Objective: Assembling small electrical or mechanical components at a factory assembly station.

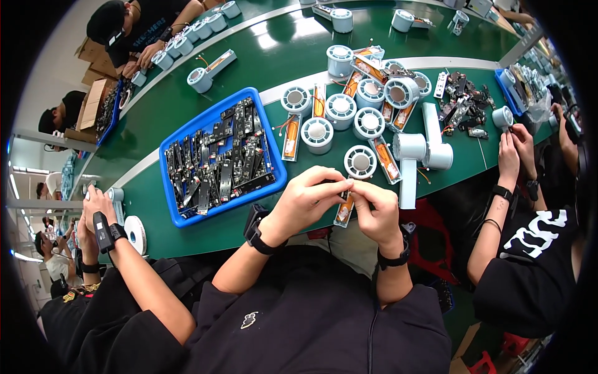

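Close to the table's front edge, my left hand point(311, 198) and my right hand point(379, 210) meet fingertip to fingertip. Between them is a light blue handheld fan point(360, 162), its round head pointing away from me. Its handle is uncovered and shows an orange battery point(342, 215) below my fingers. My left hand is closed in a pinch; a small dark part, like a circuit board, shows under its fingers, mostly hidden. My right thumb and fingers pinch at the top of the handle. What exactly lies between the fingertips is too small to tell.
A blue tray point(275, 144) of black circuit boards stands to the left. Several fans with uncovered handles point(341, 111) crowd ahead; closed white-blue ones point(408, 181) lie to the right, with a pile of loose boards point(464, 103) beyond. Co-workers' hands point(516, 146) work at both sides.
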`<state>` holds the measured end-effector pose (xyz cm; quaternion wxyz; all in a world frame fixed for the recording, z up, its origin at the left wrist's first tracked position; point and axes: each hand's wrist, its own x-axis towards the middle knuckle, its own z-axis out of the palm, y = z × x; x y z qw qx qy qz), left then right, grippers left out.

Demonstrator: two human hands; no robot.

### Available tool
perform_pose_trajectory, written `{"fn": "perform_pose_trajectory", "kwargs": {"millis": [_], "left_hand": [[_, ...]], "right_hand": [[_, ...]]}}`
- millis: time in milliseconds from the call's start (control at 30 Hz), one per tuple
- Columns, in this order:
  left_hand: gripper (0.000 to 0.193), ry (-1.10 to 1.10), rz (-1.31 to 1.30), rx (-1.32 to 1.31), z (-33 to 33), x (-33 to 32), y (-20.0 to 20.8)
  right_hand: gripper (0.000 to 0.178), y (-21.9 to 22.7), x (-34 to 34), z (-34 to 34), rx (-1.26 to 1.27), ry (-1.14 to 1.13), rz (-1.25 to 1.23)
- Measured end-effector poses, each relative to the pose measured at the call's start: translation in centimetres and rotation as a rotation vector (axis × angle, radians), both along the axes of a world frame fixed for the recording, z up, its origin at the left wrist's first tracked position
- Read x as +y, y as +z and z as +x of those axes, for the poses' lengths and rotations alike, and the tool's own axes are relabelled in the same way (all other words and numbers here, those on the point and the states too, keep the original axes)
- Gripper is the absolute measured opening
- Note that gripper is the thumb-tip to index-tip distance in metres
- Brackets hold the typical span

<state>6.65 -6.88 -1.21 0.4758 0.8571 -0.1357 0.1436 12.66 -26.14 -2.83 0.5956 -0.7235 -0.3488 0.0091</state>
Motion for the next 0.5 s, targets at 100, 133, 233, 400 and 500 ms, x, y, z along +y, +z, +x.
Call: {"fn": "perform_pose_trajectory", "kwargs": {"millis": [100, 133, 233, 400, 500], "left_hand": [[0.047, -0.023, 0.043, -0.073, 0.0, 0.1, -0.4], [0.047, -0.024, 0.042, -0.07, 0.0, 0.1, -0.4], [0.046, -0.004, 0.074, -0.166, 0.3, -0.1, -0.5], [0.045, 0.002, 0.045, -0.158, 0.0, -0.4, -0.8], [0.044, 0.002, 0.036, -0.152, 0.3, -0.7, -0.8]], "right_hand": [[0.018, 0.3, -0.1, -0.8, 0.179, -0.02, 0.002], [0.018, 0.3, -0.2, -0.8, 0.232, -0.007, 0.032], [0.019, 0.1, -0.2, -0.9, 0.335, 0.017, 0.092], [0.02, -1.2, 0.6, -0.9, -0.129, -0.151, 0.063], [0.02, -1.5, 0.8, -0.8, -0.327, -0.255, 0.015]]}}
